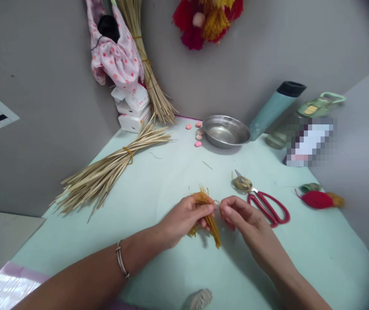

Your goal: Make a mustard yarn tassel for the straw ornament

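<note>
A bundle of mustard-yellow yarn [214, 232] is pinched between the thumb and fingers of my left hand [193, 215]. Its frayed ends stick out above the thumb and hang below the fingers. Just to the right, my right hand [240, 215] is closed in a pinch, its fingertips at a thin yellow strand [217, 202] that leads off the bundle. Scissors with red handles [270, 207] lie behind my right hand, a small coil of straw-coloured cord [243, 184] over their blades. A red tassel with a yellow end [321, 200] rests farther right.
A straw bundle [116, 165] lies left; another bundle [152, 82] leans on the wall beside white boxes [134, 112]. At the back stand a metal bowl [226, 133], pink beads [198, 144], a teal tumbler [274, 107] and a green bottle [310, 105]. A greyish lump [201, 299] sits near the front.
</note>
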Available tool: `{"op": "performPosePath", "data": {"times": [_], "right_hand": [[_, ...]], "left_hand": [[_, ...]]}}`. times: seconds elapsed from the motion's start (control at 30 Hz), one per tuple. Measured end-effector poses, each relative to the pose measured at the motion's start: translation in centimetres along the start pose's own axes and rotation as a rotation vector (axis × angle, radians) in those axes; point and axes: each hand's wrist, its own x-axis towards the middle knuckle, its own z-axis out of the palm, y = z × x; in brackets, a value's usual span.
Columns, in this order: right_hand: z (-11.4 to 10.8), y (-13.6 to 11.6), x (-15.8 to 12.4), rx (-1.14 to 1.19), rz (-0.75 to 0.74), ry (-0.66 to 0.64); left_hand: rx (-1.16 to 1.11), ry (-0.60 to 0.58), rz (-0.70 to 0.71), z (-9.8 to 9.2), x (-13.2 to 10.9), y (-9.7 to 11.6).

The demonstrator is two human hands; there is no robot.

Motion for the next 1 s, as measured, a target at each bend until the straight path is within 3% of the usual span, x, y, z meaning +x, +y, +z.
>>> {"op": "performPosePath", "data": {"times": [0.17,0.33,0.57,0.8,1.0], "right_hand": [[0.3,-0.4,-0.1,0.065,-0.006,0.014],[-0.1,-0.5,-0.2,0.016,-0.054,0.064],[0.5,-0.9,-0.6,-0.124,-0.040,-0.111],[1.0,-1.2,-0.7,-0.247,-0.125,-0.105],[0.9,-0.8,-0.7,-0.278,-0.214,0.005]], "left_hand": [[0.070,-0.057,-0.016,0.0,-0.2,-0.2],[0.103,-0.219,-0.092,0.1,-0.4,0.0],[0.036,0.024,0.035,-0.1,0.0,-0.1],[0.043,0.002,0.075,-0.4,0.1,-0.3],[0.052,-0.048,0.028,-0.3,-0.1,-0.2]]}}
